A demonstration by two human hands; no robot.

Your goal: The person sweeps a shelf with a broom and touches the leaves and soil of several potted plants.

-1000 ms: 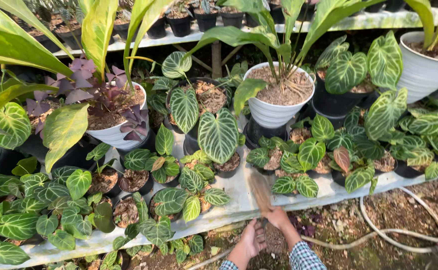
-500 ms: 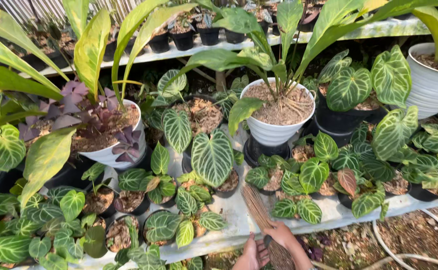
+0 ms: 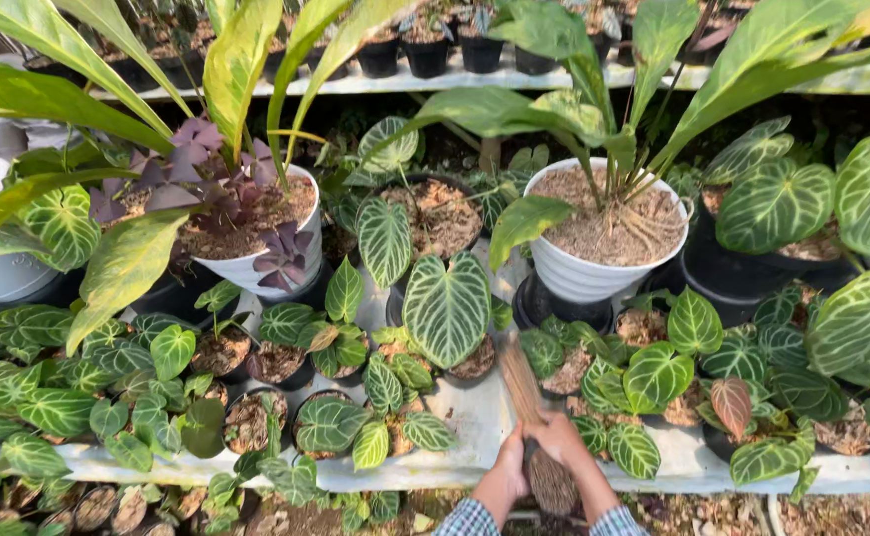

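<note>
Both hands are closed on one hand broom (image 3: 532, 422) at the lower edge of the view: the left hand (image 3: 507, 476) is wrapped around its left side and the right hand (image 3: 566, 444) around its right, each grip tight on the bundle. The broom's straw end is pointed up and slightly left, over the white shelf (image 3: 475, 422), between small pots. Checked sleeve cuffs (image 3: 470, 519) are seen at the wrists.

Just beside the broom, a small black pot (image 3: 475, 362) with brown soil is stood under a large dark-green, white-veined leaf (image 3: 447, 308). To the right, similar small pots of veined plants (image 3: 653, 377) are clustered; one reddish leaf (image 3: 731, 405) is among them. Behind, a white ribbed pot (image 3: 594, 273) filled with coarse tan substrate carries a long-leaved plant. A black pot (image 3: 435, 213) of bark mix is set left of it. Further left, a white pot (image 3: 256, 263) holds purple-leaved plants (image 3: 207, 189). A row of black pots (image 3: 425, 55) is stood on the upper shelf.
</note>
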